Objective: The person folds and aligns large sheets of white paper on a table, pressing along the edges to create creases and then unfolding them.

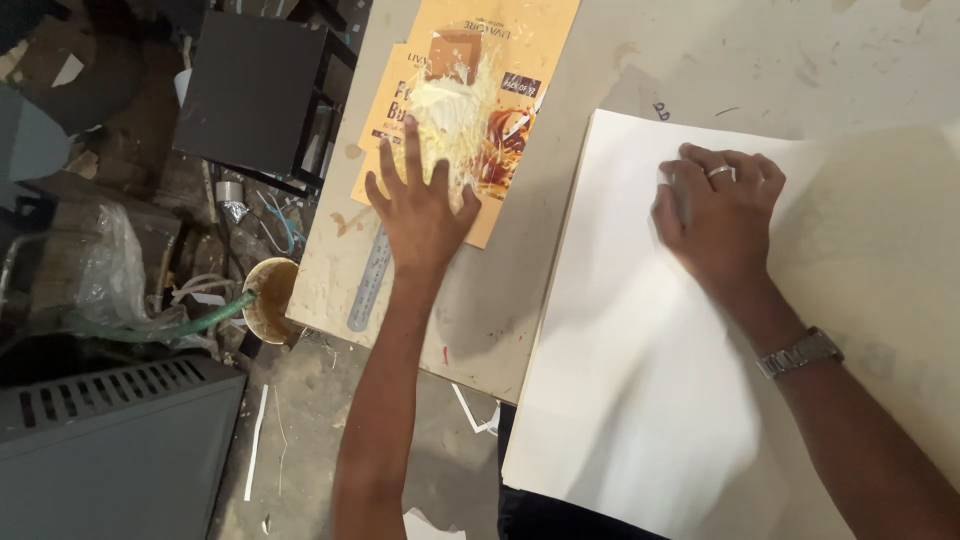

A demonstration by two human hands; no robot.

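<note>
My left hand [420,205] lies flat with fingers spread on an orange flattened carton [520,40] smeared with pale yellowish paste [450,120]; the fingertips reach into the paste. My right hand [718,212], with a ring and a wristwatch, presses with curled fingers on the top part of a large white sheet [620,380] lying on the worktable [480,320]. Whether something small sits under the right fingers cannot be told.
A metal ruler [368,280] lies on the table below the carton. Left of the table stand a dark box [255,90], a round dirty container [268,300] with a green hose [170,328], plastic wrap and a grey vented cabinet [110,440] on a cluttered floor.
</note>
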